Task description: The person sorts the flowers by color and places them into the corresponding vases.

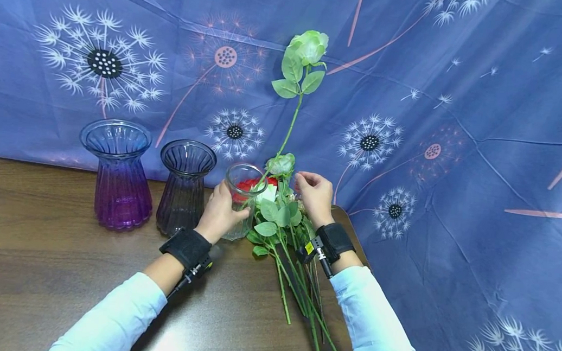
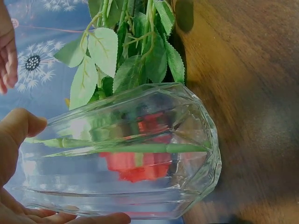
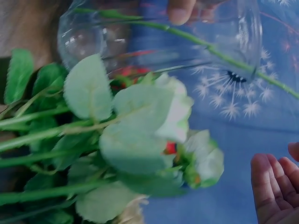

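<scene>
- Gripping the clear vase (image 2: pixel 93 175) with the left hand (image 1: pixel 221 215), thumb and fingers curled round the glass below the rim.
- Holding nothing in the right hand (image 1: pixel 315 194); poised with loosely bent fingers beside the vase mouth, apart from glass and stem.
- Placed towards the back of the counter (image 1: pixel 36 245): the clear vase, just right of a grey vase (image 1: pixel 181 201) and a purple vase (image 1: pixel 123 191).
- Standing in the clear vase: one pale green rose (image 1: pixel 309 47), with its stem reaching down close to the base — leaning right, bloom well above the rim.
- Lying just to the right: a bundle of loose flowers (image 1: pixel 283 216), with a white rose (image 1: pixel 282 164) and a red flower (image 1: pixel 271 181) at the far end and bare stems towards the near edge.
- Probably at the filling step, judging by one stem in and many left on the counter.
- Next, likely calls for steadying the glass with the left hand, reaching down with the right and pinching a single stem — easing it out gently to avoid snagging leaves.
</scene>
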A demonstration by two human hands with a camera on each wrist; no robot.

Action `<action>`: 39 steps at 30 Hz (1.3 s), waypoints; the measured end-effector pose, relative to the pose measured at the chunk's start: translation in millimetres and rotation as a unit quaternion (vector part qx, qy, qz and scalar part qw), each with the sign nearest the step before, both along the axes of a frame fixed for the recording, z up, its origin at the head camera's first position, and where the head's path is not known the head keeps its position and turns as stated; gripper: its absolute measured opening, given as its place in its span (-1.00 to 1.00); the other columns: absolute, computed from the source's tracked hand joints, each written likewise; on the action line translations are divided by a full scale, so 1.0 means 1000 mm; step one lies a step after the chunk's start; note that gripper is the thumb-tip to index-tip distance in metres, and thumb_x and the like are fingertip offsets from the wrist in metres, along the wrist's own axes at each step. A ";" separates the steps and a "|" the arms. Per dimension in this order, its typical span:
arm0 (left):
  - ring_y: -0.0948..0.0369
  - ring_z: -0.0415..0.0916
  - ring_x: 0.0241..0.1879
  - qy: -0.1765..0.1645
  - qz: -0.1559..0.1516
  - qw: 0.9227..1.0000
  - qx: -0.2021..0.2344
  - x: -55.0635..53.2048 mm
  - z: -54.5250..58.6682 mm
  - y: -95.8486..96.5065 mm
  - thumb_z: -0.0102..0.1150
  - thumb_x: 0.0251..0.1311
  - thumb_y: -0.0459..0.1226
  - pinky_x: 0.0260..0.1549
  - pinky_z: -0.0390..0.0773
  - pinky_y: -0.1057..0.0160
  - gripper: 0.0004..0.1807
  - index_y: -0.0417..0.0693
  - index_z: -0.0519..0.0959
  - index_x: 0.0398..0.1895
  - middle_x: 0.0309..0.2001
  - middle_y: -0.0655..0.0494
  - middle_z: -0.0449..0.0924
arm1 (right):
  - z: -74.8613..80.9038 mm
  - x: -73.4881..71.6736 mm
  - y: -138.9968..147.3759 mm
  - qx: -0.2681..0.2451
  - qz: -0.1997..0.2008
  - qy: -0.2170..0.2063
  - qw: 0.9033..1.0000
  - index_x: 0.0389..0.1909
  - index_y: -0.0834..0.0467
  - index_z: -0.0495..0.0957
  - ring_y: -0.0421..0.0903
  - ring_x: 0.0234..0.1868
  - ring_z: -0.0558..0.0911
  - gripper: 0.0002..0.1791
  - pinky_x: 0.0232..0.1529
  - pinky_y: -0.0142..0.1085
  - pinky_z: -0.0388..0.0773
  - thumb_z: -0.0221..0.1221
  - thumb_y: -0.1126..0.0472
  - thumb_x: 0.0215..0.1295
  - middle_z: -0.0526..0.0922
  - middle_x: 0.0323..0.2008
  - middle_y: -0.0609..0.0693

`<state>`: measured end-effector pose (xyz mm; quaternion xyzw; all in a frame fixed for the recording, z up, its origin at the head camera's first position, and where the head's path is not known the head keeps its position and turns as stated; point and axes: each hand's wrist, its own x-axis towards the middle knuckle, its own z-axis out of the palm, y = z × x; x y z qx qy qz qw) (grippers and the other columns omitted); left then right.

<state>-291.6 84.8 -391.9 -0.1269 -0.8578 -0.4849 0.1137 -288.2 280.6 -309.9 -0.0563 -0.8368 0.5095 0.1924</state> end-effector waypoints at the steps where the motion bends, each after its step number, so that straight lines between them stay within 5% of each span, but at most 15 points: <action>1: -0.23 0.28 0.18 0.000 0.000 1.000 0.001 0.000 0.000 0.000 0.37 -0.07 -0.20 0.15 0.33 -0.13 -0.07 -0.41 0.09 0.31 0.16 -0.40 0.28 | -0.002 0.001 0.002 0.000 -0.002 -0.001 1.000 -0.08 0.30 0.59 -0.16 -0.41 0.68 -0.71 -0.28 -0.37 0.63 0.13 0.19 0.30 0.65 -0.20 0.33; 7: -0.23 0.29 0.18 0.000 0.000 1.000 0.002 0.000 -0.001 0.000 0.37 -0.07 -0.19 0.15 0.34 -0.13 -0.07 -0.40 0.10 0.31 0.15 -0.39 0.29 | -0.016 0.012 0.018 0.009 -0.011 -0.024 1.000 -0.08 0.32 0.59 -0.38 -0.54 0.60 -0.70 -0.35 -0.44 0.61 0.13 0.19 0.30 0.66 -0.23 0.33; 22: -0.24 0.35 0.09 0.022 0.007 1.000 -0.006 0.000 -0.003 0.002 0.38 -0.10 -0.19 0.08 0.39 -0.14 -0.10 -0.44 0.15 0.26 0.06 -0.39 0.34 | -0.058 0.033 0.048 -0.008 -0.033 -0.101 0.994 -0.11 0.39 0.59 -0.08 -0.39 0.68 -0.69 -0.23 -0.24 0.65 0.14 0.22 0.28 0.67 -0.29 0.27; 31: -0.24 0.37 0.07 0.032 0.015 0.999 -0.008 -0.001 -0.003 0.001 0.40 -0.12 -0.20 0.07 0.40 -0.13 -0.11 -0.43 0.16 0.23 0.03 -0.38 0.36 | -0.081 0.031 0.054 -0.024 -0.021 -0.132 0.991 -0.15 0.42 0.59 -0.18 -0.51 0.63 -0.72 -0.30 -0.25 0.65 0.15 0.27 0.27 0.67 -0.36 0.26; 39: -0.25 0.36 0.07 0.032 0.018 0.999 -0.008 0.000 -0.004 0.002 0.40 -0.12 -0.20 0.07 0.39 -0.13 -0.10 -0.44 0.16 0.24 0.03 -0.38 0.36 | -0.090 0.031 0.050 0.002 -0.003 -0.190 0.982 -0.09 0.37 0.58 -0.15 -0.41 0.62 -0.70 -0.22 -0.21 0.63 0.17 0.26 0.25 0.66 -0.28 0.21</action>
